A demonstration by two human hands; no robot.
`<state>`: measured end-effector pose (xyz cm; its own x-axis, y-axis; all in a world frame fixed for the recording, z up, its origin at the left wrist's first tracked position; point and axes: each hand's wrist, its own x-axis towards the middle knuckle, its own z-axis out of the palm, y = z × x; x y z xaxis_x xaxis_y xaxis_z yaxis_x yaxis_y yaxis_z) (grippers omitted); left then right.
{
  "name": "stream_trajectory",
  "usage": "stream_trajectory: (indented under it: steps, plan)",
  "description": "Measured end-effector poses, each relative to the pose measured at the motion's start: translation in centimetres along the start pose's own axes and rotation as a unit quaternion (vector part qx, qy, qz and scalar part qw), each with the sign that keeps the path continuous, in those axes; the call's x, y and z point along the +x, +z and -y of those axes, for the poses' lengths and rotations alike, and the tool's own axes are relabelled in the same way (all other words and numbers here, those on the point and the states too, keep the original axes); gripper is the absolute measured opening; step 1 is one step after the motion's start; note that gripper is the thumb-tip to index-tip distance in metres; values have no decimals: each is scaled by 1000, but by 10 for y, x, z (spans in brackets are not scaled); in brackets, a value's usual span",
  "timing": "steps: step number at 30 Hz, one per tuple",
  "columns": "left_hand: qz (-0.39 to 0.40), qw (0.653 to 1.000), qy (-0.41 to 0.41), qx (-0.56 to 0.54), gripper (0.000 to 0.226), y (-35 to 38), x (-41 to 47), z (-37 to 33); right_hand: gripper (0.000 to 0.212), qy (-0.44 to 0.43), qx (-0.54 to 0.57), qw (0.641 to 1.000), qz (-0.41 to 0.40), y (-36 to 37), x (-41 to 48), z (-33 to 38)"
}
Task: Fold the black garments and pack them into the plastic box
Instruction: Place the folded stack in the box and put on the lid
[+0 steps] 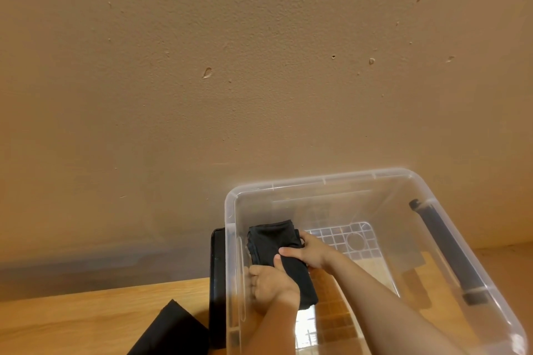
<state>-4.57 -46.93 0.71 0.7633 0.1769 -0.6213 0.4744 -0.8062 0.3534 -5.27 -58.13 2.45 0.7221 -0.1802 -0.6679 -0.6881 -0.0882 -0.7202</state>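
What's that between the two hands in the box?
A folded black fabric garment, gripped by left hand and right hand, inside the clear plastic box; head view.

A wooden table (86,317) with a warm, honey-coloured grain lies along the bottom of the view, and a tan, rough-plastered wall (230,124) rises directly behind its far edge. High above the table the wall bears scattered small chips and dents (207,72), most of them toward the upper right. Just above the table's far edge a dim greyish band of shadow (101,262) runs along the wall's foot.
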Motion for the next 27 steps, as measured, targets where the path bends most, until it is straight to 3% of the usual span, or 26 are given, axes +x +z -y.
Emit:
stream_trajectory:
  steps: [9, 12, 16, 20, 23, 25, 27]
  plan:
    - [86, 992, -55, -68, 82, -24, -3, -13, 43, -9, -8, 1000, -12, 4, -2, 5]
    - [96, 994, -26, -43, 76, -48, -20, -28, 44, -4, -22, 1000, -1, 3, -7, 7]
    - [89, 986, 140, -21, 73, -85, -49, -32, 47, -10, -52, 999, 3, 3, -12, 10]
    - [93, 929, 359, -20, 60, -136, -73, -27, 55, -4, -55, 998, 3, 4, -16, 12]
    - [7, 877, 480, 27, 53, -171, -76, -16, 52, 10, -43, 999, 19, 9, -16, 12]
    - [-60, 850, 520, 56, 53, -183, -71, -7, 45, 14, -30, 999, 20, 13, -17, 14]
    - [-71, 863, 495, 74, 57, -186, -61, 3, 49, 21, -31, 999, 11, 15, -17, 15]
